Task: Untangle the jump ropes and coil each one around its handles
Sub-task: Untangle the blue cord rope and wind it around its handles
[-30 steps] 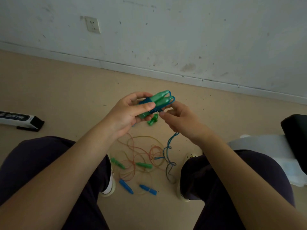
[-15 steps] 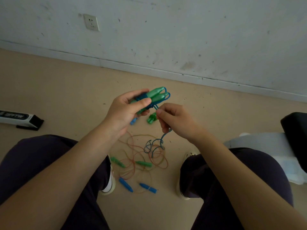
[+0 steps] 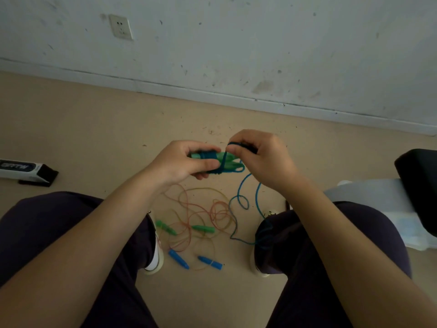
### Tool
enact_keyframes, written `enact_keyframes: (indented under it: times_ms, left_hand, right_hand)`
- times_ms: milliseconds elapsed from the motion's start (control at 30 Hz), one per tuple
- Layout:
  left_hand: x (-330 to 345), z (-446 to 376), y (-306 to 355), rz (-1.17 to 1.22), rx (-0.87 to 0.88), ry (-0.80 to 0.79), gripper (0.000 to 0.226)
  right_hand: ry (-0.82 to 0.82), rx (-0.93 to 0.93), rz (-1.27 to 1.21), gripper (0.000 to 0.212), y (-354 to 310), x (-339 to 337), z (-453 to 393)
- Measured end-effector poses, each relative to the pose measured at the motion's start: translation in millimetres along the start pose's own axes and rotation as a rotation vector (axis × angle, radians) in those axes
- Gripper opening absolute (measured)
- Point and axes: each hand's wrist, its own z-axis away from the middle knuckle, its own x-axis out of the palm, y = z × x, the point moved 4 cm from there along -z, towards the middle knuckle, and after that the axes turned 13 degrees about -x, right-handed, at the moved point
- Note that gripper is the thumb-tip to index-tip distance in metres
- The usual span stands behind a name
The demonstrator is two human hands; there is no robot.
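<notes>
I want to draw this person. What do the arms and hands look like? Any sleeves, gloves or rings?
Both arms are bare all the way up the picture: no sleeves show. The left hand and the right hand wear no gloves, and I see no rings, watch or bracelet. The fingernails look short and unpainted. Below the arms are dark purple trousers.

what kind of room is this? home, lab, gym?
Likely a bare, sparsely furnished indoor room, not clearly a gym or a lab. Cues: a scuffed white wall with a wall socket, a plain beige floor with specks of debris, and jump ropes lying loose on it.
</notes>
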Motion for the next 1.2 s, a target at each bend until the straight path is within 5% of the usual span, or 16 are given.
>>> enact_keyframes:
  times_ms: [233, 533, 833, 1033, 1200]
  left_hand:
    - [13, 10, 7, -0.05, 0.024, -0.206, 0.034]
    - [9, 9, 7, -0.055, 0.069, -0.148, 0.041]
    - [5, 5, -2, -0.171, 0.09, -0.089, 0.036]
    - [4, 10, 2, -0.116, 0.12, -0.124, 0.063]
    - [3, 7, 3, -0.051, 0.176, -0.056, 0.044]
  right_hand:
    - [-0.025, 0.025, 0.067, 0.01, 3, 4, 4]
    - [0.038, 0.134, 0.049, 0.01, 10, 10, 3]
    - [0.002, 0.354, -0.24, 0.013, 20, 15, 6]
    - [-0.039, 0.376, -0.302, 0.02, 24, 17, 9]
    - [-0.042, 0.468, -0.484, 0.017, 18, 21, 9]
